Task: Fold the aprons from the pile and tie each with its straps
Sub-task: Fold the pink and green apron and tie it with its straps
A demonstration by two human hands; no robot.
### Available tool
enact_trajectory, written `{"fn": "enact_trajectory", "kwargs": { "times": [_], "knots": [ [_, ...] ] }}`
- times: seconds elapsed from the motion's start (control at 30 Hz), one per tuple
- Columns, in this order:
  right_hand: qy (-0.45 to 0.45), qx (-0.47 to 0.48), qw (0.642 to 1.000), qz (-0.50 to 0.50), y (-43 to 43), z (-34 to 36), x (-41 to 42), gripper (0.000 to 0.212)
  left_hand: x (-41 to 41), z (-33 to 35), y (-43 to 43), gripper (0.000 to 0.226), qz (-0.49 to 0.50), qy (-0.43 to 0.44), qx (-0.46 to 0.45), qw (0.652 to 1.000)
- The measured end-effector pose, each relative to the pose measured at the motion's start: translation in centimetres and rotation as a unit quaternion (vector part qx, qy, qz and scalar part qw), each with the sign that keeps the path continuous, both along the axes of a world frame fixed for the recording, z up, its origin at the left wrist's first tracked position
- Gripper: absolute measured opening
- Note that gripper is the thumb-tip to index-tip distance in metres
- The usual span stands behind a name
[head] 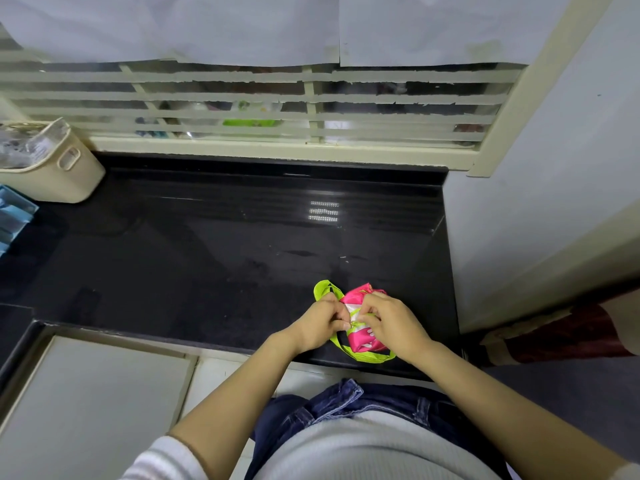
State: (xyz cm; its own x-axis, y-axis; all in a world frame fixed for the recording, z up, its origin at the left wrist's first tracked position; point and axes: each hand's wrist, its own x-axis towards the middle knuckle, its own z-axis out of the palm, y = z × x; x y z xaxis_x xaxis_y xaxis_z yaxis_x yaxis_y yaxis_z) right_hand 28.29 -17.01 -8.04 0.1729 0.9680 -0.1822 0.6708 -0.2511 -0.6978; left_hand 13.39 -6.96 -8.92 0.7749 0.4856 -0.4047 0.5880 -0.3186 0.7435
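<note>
Apron (362, 342), folded into a small pink bundle, lies at the lower right of centre, near the front edge of the black counter (207, 254). Its lime-green straps (321, 287) loop out above and below it. The step looks like knotting. It should go best with both ends drawn evenly across the bundle's middle, so the folds stay tight. The left hand (320, 323) and right hand (389, 322) are curled, fingertips pinching the straps over the bundle. A cream basket (65, 178) stands at the upper left.

Left hand (320, 323) and right hand (389, 322), pinch grip on lime straps (369, 358) of folded pink apron (360, 296)
</note>
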Motion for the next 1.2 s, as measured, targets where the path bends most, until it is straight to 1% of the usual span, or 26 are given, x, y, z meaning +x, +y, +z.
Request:
{"fn": "enact_trajectory", "kwargs": {
  "times": [0.1,0.2,0.3,0.37,0.47,0.53,0.57,0.63,0.7,0.73,0.77,0.8,0.87,0.93,1.03,1.07,1.13,1.2],
  "knots": [
    [-0.006,-0.017,1.000,-0.018,0.0,0.3,0.6,0.006,-0.3,-0.3,-0.2,0.005,-0.010,0.003,0.015,1.000],
    [-0.021,-0.036,0.999,-0.032,0.2,0.7,0.7,0.007,0.0,-0.1,-0.5,0.011,-0.019,0.006,0.031,0.999],
    [-0.008,-0.047,0.998,-0.052,0.3,0.7,0.5,0.006,-0.1,-0.1,-0.5,0.004,-0.011,0.019,0.085,0.996],
    [-0.019,-0.039,0.997,-0.060,0.2,0.5,0.5,0.004,-0.4,-0.4,-0.7,0.004,0.002,0.021,0.110,0.994],
    [-0.050,-0.042,0.993,-0.102,0.0,-0.1,0.6,0.031,-0.8,-0.9,-1.1,0.009,0.013,0.029,0.117,0.993],
    [-0.052,-0.053,0.988,-0.133,0.1,-0.1,0.5,0.044,-1.1,-1.3,-1.2,0.014,0.008,0.036,0.127,0.991],
    [-0.051,-0.061,0.985,-0.150,0.3,-0.1,0.4,0.050,-1.2,-1.5,-1.3,0.016,-0.010,0.047,0.142,0.989],
    [-0.047,-0.090,0.978,-0.183,0.8,-0.1,0.2,0.065,-1.4,-1.8,-1.3,0.018,-0.040,0.066,0.169,0.983],
    [-0.039,-0.143,0.968,-0.202,1.4,-0.2,0.2,0.081,-1.4,-1.9,-1.4,0.013,-0.028,0.061,0.167,0.984],
    [-0.023,-0.174,0.964,-0.200,1.7,-0.2,0.3,0.085,-1.4,-2.0,-1.5,0.008,-0.017,0.055,0.164,0.985],
    [0.005,-0.196,0.962,-0.193,1.9,-0.3,0.4,0.084,-1.4,-1.9,-1.6,0.009,-0.002,0.047,0.163,0.986],
    [0.040,-0.206,0.961,-0.182,2.2,-0.4,0.5,0.077,-1.4,-1.9,-1.7,0.019,0.022,0.044,0.157,0.986],
    [0.100,-0.198,0.961,-0.166,2.4,-0.2,0.6,0.059,-1.4,-1.9,-1.7,0.037,0.111,0.030,0.128,0.985],
    [0.129,-0.169,0.965,-0.155,2.7,0.3,0.7,0.050,-1.7,-1.5,-1.7,0.045,0.217,0.007,0.114,0.969],
    [0.147,-0.119,0.973,-0.135,3.9,1.7,1.4,0.049,-2.6,-1.2,-1.1,0.040,0.355,-0.010,0.079,0.931],
    [0.151,-0.105,0.975,-0.123,4.5,2.3,1.8,0.048,-3.1,-1.3,-0.6,0.037,0.377,-0.003,0.067,0.924],
    [0.146,-0.088,0.983,-0.074,5.6,3.5,2.6,0.048,-4.4,-1.5,0.6,0.028,0.373,0.035,0.079,0.924],
    [0.123,-0.085,0.989,-0.012,6.7,4.6,3.3,0.049,-6.0,-0.9,2.2,0.028,0.379,0.047,0.100,0.919]
  ]
}}
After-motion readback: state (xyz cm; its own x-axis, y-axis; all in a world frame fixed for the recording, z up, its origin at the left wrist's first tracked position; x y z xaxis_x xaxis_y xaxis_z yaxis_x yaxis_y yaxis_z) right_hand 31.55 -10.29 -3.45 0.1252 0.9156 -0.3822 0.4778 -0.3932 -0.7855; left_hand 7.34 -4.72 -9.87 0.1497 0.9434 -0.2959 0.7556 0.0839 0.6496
